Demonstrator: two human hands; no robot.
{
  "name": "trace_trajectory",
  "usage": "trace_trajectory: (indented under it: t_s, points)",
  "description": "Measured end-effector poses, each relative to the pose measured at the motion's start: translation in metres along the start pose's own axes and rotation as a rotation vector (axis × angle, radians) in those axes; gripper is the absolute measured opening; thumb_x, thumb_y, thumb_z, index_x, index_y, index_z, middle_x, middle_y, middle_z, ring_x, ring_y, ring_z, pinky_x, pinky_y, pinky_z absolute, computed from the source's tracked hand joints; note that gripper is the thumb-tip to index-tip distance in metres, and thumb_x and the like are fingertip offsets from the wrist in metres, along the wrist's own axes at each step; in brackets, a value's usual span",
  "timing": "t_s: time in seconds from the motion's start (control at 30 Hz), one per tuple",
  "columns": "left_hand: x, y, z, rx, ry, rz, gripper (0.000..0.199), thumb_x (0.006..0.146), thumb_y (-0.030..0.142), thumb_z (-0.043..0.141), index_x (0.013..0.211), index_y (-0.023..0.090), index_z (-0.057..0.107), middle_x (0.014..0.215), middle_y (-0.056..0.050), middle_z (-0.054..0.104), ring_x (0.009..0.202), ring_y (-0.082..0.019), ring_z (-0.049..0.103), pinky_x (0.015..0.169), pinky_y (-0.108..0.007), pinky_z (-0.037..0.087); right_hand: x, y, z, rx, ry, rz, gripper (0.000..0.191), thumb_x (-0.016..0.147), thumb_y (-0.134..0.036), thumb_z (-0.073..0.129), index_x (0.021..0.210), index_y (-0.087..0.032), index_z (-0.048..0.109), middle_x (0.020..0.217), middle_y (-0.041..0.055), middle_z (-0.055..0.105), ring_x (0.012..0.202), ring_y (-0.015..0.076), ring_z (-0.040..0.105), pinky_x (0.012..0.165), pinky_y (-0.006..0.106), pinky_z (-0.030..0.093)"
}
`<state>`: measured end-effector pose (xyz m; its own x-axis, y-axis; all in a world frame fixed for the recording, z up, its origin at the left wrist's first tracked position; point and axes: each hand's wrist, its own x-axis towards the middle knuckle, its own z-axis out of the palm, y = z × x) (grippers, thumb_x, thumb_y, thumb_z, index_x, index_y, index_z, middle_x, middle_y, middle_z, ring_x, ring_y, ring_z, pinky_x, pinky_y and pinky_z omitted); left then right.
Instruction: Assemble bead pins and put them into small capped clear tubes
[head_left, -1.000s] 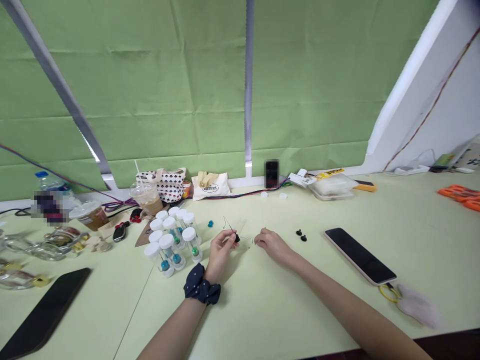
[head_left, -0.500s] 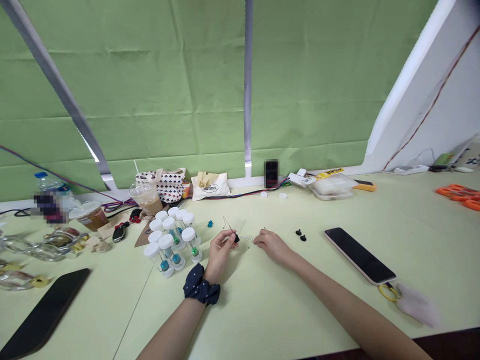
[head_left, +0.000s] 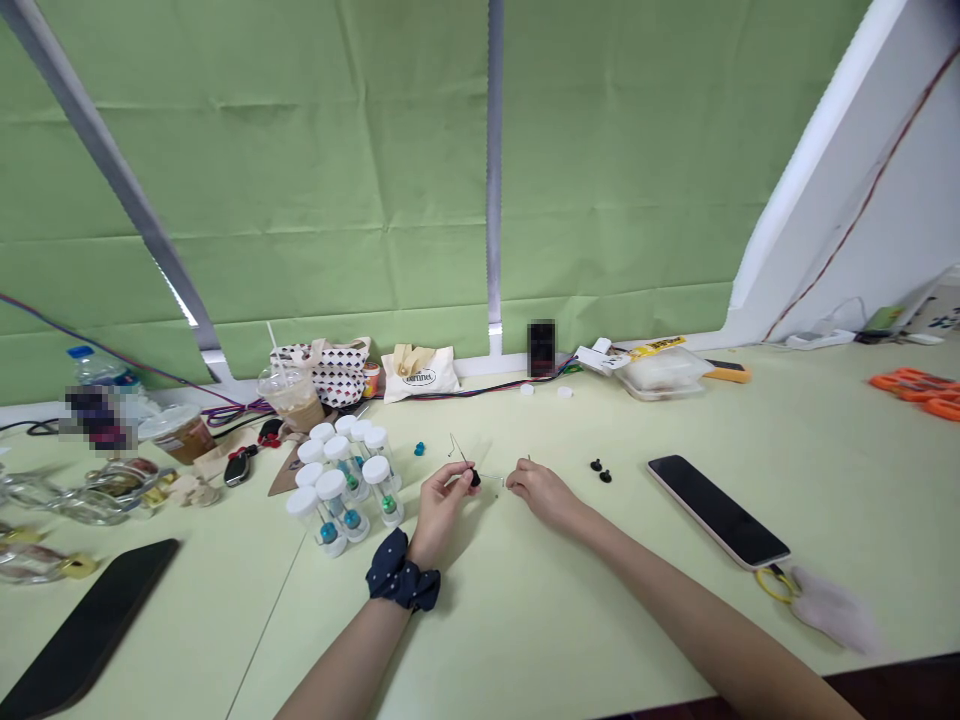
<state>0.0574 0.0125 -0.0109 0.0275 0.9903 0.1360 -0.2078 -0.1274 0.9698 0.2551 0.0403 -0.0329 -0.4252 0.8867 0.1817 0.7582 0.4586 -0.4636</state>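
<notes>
Between the thumb and fingers of my left hand (head_left: 441,505) is a small round black piece with thin bent wires. One wire (head_left: 455,445) rises up and to the left, while another stretches towards my right hand (head_left: 546,496). The fingertips of that hand are pinched at the wire's far end, and a thin dark tip shows above them; what exactly they grip is too small to make out. Two small black pieces (head_left: 605,476) lie to the right. Left of my hands are a small blue piece (head_left: 419,449) and several white-capped clear vials (head_left: 384,490) with blue and green parts inside.
A phone (head_left: 718,510) with a yellow ring strap lies at right, a dark flat slab (head_left: 90,625) at left. Along the back stand drink cups (head_left: 292,400), a white pouch (head_left: 420,375) and a clear plastic box (head_left: 664,377). Orange-handled tools (head_left: 915,390) lie far right.
Almost nothing differs. The black piece and its wires have shifted very slightly in my left hand; my right hand stays in place.
</notes>
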Motion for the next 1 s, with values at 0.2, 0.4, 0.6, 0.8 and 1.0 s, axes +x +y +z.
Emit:
trace_trajectory:
  t_s: [0.2, 0.4, 0.6, 0.8, 1.0]
  points:
    - [0.0, 0.0, 0.0, -0.013, 0.0, -0.017, 0.031, 0.069, 0.036, 0.069, 0.091, 0.014, 0.068, 0.085, -0.008, 0.067, 0.067, -0.014, 0.06, 0.072, -0.031, 0.049, 0.0, -0.002, 0.0, 0.019, -0.003, -0.01, 0.026, 0.087, -0.01, 0.041, 0.079, -0.017, 0.065, 0.084, 0.0045, 0.053, 0.075, 0.0131, 0.055, 0.069, 0.023, 0.037]
    - [0.001, -0.001, 0.0, -0.01, -0.006, -0.008, 0.031, 0.069, 0.037, 0.068, 0.091, 0.015, 0.069, 0.083, -0.007, 0.067, 0.067, -0.014, 0.06, 0.071, -0.03, 0.049, 0.0, 0.004, -0.004, 0.039, 0.023, 0.006, 0.023, 0.087, -0.011, 0.041, 0.081, -0.015, 0.062, 0.087, 0.0058, 0.053, 0.074, 0.0134, 0.054, 0.068, 0.024, 0.039]
    - [0.001, -0.002, -0.001, 0.016, -0.023, 0.009, 0.032, 0.07, 0.038, 0.067, 0.091, 0.014, 0.068, 0.084, -0.008, 0.066, 0.068, -0.015, 0.06, 0.07, -0.03, 0.049, -0.008, 0.007, -0.033, 0.128, -0.087, 0.006, 0.021, 0.082, -0.008, 0.042, 0.077, -0.016, 0.06, 0.085, 0.0052, 0.057, 0.076, 0.0142, 0.054, 0.068, 0.024, 0.04]
    - [0.001, -0.002, -0.001, 0.027, -0.026, 0.011, 0.031, 0.071, 0.037, 0.067, 0.092, 0.014, 0.068, 0.08, -0.006, 0.065, 0.067, -0.014, 0.059, 0.07, -0.029, 0.048, -0.012, 0.003, -0.037, 0.154, -0.207, -0.08, 0.019, 0.076, -0.007, 0.046, 0.078, -0.015, 0.063, 0.083, 0.0057, 0.059, 0.074, 0.0148, 0.055, 0.067, 0.025, 0.041]
    - [0.001, -0.003, -0.001, 0.042, -0.031, 0.013, 0.03, 0.072, 0.037, 0.066, 0.092, 0.014, 0.067, 0.083, -0.007, 0.065, 0.067, -0.014, 0.06, 0.07, -0.029, 0.048, -0.011, 0.0, -0.035, 0.099, -0.183, -0.092, 0.02, 0.081, -0.008, 0.044, 0.077, -0.015, 0.062, 0.086, 0.0071, 0.056, 0.078, 0.0162, 0.053, 0.072, 0.028, 0.041]
